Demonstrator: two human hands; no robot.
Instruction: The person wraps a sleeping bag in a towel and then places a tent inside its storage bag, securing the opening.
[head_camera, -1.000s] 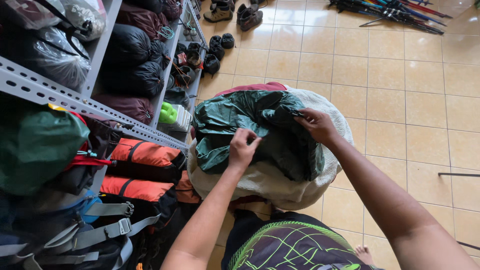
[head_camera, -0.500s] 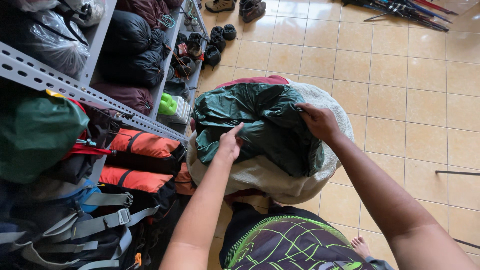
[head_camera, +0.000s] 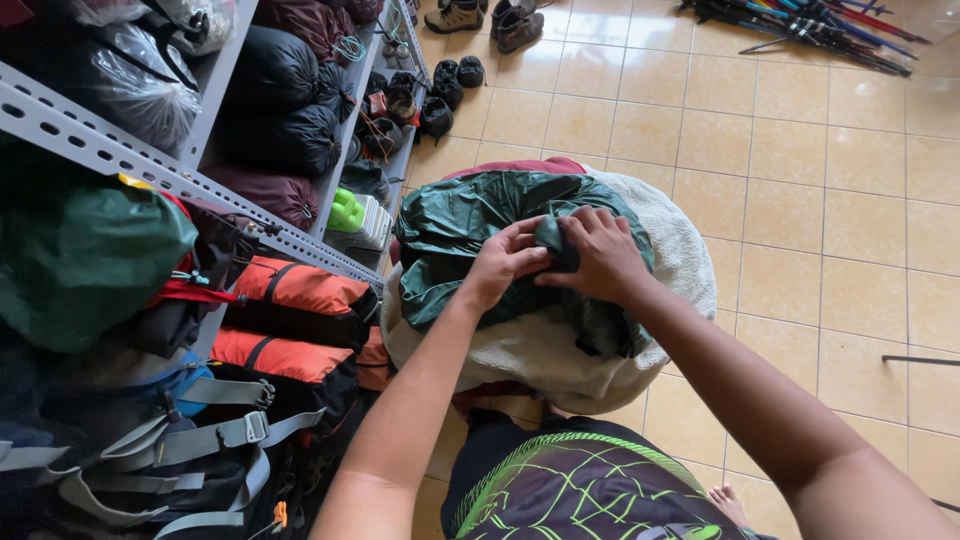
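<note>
Nearest of all, low in the view, sits the person's dark shirt (head_camera: 590, 490) with bright green line patterns, and both bare forearms reach forward from it. Just beyond, the left hand (head_camera: 500, 265) and the right hand (head_camera: 600, 255) meet in the middle of a crumpled dark green fabric (head_camera: 460, 225). The two hands touch each other there; the fingers of each are closed together, pinching a fold of that green fabric between them. The green fabric lies bunched on top of a cream fleecy bundle (head_camera: 560, 350), which rests on the tiled floor (head_camera: 800, 200) in front of the person, with a strip of maroon cloth (head_camera: 520, 166) showing at its far edge.

To the left stands a grey metal shelf rack (head_camera: 120, 150). Its near end carries a green sack (head_camera: 80, 255), grey-strapped backpacks (head_camera: 180, 450) and two orange rolled packs (head_camera: 300, 290). Further along the rack lie black stuff sacks (head_camera: 280, 100), a lime-green item (head_camera: 345, 212) and dark shoes (head_camera: 440, 90).

Farthest off, a pair of brown boots (head_camera: 490, 18) stands on the floor, and a bundle of trekking poles (head_camera: 810, 30) lies at the top right.
</note>
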